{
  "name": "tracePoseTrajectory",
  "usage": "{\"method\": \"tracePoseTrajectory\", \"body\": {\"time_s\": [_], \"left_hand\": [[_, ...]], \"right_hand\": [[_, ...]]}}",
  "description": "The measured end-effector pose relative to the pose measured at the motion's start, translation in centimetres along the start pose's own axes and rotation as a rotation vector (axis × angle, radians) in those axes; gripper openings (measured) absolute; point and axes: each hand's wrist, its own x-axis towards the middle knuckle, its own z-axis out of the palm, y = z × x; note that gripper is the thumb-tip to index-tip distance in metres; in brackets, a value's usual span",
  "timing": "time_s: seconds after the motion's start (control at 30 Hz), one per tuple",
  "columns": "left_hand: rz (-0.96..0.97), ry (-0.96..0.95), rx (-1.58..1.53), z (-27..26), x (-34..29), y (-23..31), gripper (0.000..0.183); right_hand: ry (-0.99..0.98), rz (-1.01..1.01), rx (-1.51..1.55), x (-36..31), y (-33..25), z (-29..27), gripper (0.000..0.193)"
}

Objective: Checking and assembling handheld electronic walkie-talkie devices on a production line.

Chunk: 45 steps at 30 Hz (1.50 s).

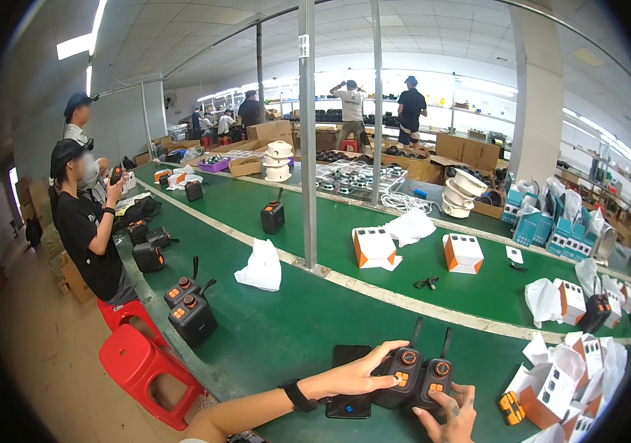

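Two chunky black devices with orange dials, orange buttons and short upright stalks stand side by side on the green bench. My left hand [363, 375] grips the left black device [389, 397], its thumb resting on the orange buttons. Around the lower front of the right black device [425, 393] curl the fingers of my right hand [454, 421]. The devices' undersides are hidden. Beneath my left forearm lies a dark smartphone [352, 408], partly covered. Near my right hand sits a small yellow-and-black item [511, 407] beside opened white boxes [550, 395].
More black devices [191, 319] stand at the bench's left edge. A metal post [308, 148] rises from the pale divider strip [374, 295]. White-and-orange boxes [373, 247] and a white bag [261, 267] lie around. Left, a person [83, 229] handles a device beside red stools [138, 362].
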Motion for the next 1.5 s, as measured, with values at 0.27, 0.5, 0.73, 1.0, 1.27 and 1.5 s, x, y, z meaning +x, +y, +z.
{"method": "tracePoseTrajectory", "body": {"time_s": [0.27,0.5,0.73,1.0,1.27,1.5], "left_hand": [[0.011,-0.001,0.012,-1.2,-0.2,-0.7,0.070],[0.012,0.002,0.005,-2.2,-0.3,-1.2,0.071],[0.002,-0.001,0.003,-3.3,-0.5,-1.7,0.071],[-0.027,-0.038,0.036,-4.3,-0.7,-1.4,0.068],[-0.010,0.003,0.014,-5.1,-0.8,-1.9,0.068],[-0.012,-0.005,0.016,-5.4,-1.0,-2.0,0.068]], "right_hand": [[-0.005,0.049,0.020,0.6,-0.7,1.0,0.045],[0.003,0.015,0.003,0.9,-0.8,2.1,0.045],[-0.019,0.053,0.006,1.3,-1.2,2.9,0.045],[-0.016,0.034,-0.007,1.4,-1.1,4.1,0.044],[0.016,-0.009,-0.016,1.9,-1.1,5.1,0.047],[0.020,-0.001,-0.029,1.8,-1.0,5.6,0.047]]}}
